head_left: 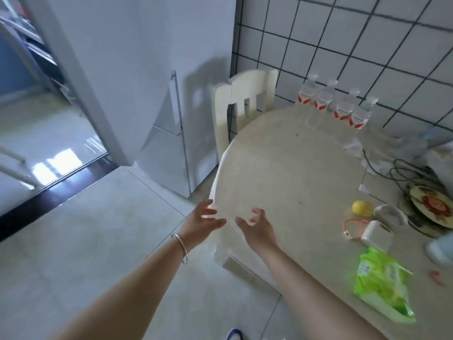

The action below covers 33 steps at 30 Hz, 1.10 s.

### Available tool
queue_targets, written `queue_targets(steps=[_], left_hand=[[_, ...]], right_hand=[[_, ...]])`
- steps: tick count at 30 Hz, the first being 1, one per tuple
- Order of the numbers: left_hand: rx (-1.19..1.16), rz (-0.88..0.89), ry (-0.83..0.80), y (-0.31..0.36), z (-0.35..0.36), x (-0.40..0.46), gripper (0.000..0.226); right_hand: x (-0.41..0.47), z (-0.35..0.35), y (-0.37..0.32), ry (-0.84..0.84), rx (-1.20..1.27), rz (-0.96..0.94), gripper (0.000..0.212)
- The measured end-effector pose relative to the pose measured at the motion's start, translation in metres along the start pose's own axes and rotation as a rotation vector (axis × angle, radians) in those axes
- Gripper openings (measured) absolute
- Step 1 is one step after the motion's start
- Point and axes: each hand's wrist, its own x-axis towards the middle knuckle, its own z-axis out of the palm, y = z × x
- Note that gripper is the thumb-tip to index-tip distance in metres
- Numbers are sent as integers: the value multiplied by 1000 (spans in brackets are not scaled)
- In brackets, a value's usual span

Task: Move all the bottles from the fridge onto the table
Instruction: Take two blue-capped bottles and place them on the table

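Several clear water bottles [333,104] with red-and-white labels stand in a row at the far side of the round beige table [282,168], against the tiled wall. The white fridge [169,143] stands left of the table with its doors shut. My left hand [201,222], a bangle on its wrist, hangs open over the floor by the table's near-left edge. My right hand [255,227] is open too, fingers spread, just above that same edge. Neither hand holds anything.
A cream chair [242,99] stands between fridge and table. On the table's right lie a green wipes pack [382,283], a yellow object [362,208], a white charger [375,233], black cables and a decorated plate [431,207]. A doorway opens at the left.
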Motion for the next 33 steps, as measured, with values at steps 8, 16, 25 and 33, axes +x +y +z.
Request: queue_targets(steps=[8, 16, 25, 33], left_hand=[[-114, -15, 140, -72, -174, -76, 65], [-185, -47, 310, -122, -325, -115, 62], [-193, -12, 366, -104, -441, -34, 62], [-185, 23, 378, -30, -540, 94, 63]], right_hand=[[-85, 156, -70, -149, 5, -122, 63], [-130, 291, -144, -304, 0, -203, 61], [-61, 379, -250, -332, -29, -298, 60], [52, 420, -378, -316, 53, -226, 57]])
